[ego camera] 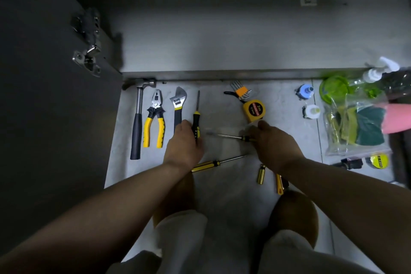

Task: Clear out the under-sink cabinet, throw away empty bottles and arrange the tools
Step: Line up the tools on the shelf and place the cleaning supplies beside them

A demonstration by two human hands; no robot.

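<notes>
Row on floor: hammer (138, 122), pliers (154, 118), wrench (178, 104). Left hand (184, 147) grip closed on aligned screwdriver (196, 117), fourth in row. Right hand (275, 144) grip holds crosswise screwdriver (226, 135). Best turn it parallel, tip toward cabinet, spacing matched.

Bare floor (222, 115) between screwdriver (196, 111) and tape measure (253, 110), cabinet shelf (222, 51) beyond seemingly open; bottles (307, 92) crowding right

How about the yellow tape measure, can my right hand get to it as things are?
Probably yes. The tape measure lies just beyond the right hand, nothing between them. That hand seems to grip a screwdriver, so it may need setting down first.
</notes>
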